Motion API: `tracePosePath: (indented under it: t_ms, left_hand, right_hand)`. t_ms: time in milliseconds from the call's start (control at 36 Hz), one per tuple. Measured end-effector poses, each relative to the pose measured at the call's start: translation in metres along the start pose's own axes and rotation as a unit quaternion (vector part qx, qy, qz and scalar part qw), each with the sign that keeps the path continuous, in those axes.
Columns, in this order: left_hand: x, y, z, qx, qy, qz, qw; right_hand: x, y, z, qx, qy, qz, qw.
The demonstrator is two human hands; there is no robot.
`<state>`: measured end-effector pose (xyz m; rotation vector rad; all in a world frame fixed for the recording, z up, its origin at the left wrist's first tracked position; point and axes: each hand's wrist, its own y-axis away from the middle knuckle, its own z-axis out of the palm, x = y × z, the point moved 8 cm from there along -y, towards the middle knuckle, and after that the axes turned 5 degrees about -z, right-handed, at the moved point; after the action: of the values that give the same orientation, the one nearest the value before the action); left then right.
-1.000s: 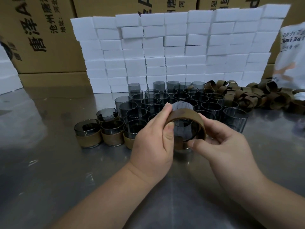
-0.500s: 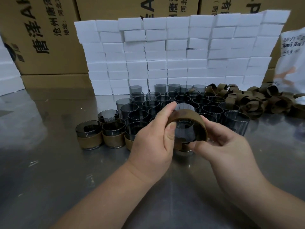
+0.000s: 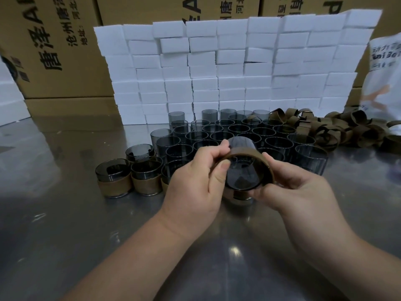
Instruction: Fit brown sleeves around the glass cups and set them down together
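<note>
Barely shifting, left hand (image 3: 195,183) and right hand (image 3: 303,192) are gripping cup (image 3: 243,177) and sleeve (image 3: 245,153), hiding bare cups (image 3: 280,142); four sleeved cups (image 3: 112,181) nearby.

The reflective metal table (image 3: 54,213) carries a dense cluster of bare glass cups (image 3: 238,129) at centre, sleeved cups (image 3: 145,181) just left of it, loose brown sleeves (image 3: 325,131) heaped at right, and stacked white foam blocks (image 3: 217,83) behind
</note>
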<state>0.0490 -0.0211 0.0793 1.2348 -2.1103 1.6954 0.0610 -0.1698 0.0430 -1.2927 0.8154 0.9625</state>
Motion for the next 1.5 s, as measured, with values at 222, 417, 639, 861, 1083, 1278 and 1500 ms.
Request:
tracePosePath:
  t_ms: [222, 417, 639, 861, 1083, 1278, 1500]
  left_hand:
    - [0.000, -0.001, -0.005, 0.015, 0.015, 0.003, 1.000]
    - [0.001, -0.001, -0.008, 0.037, -0.001, 0.025, 0.999]
    - [0.003, -0.004, -0.005, 0.014, -0.008, 0.033, 0.999]
    - [-0.014, 0.005, 0.011, -0.075, 0.132, -0.077, 0.985]
    - [-0.022, 0.007, 0.017, -0.058, 0.264, -0.131, 0.954]
    - [-0.011, 0.008, 0.016, -0.045, 0.295, -0.096, 0.950]
    - [-0.010, 0.007, 0.014, -0.045, 0.279, -0.098, 0.954]
  right_hand:
    - [-0.005, 0.000, 0.002, 0.014, -0.014, -0.003, 1.000]
    - [-0.002, 0.000, 0.000, 0.026, 0.004, -0.005, 1.000]
    - [-0.006, 0.002, 0.006, 0.009, -0.011, -0.013, 1.000]
    - [-0.009, 0.008, 0.011, -0.009, -0.054, -0.031, 0.998]
    - [0.004, 0.004, 0.014, -0.038, -0.057, 0.001, 0.998]
    - [0.007, 0.004, 0.021, -0.074, -0.092, 0.041, 0.992]
    - [0.010, 0.008, 0.024, -0.091, -0.097, 0.069, 0.989]
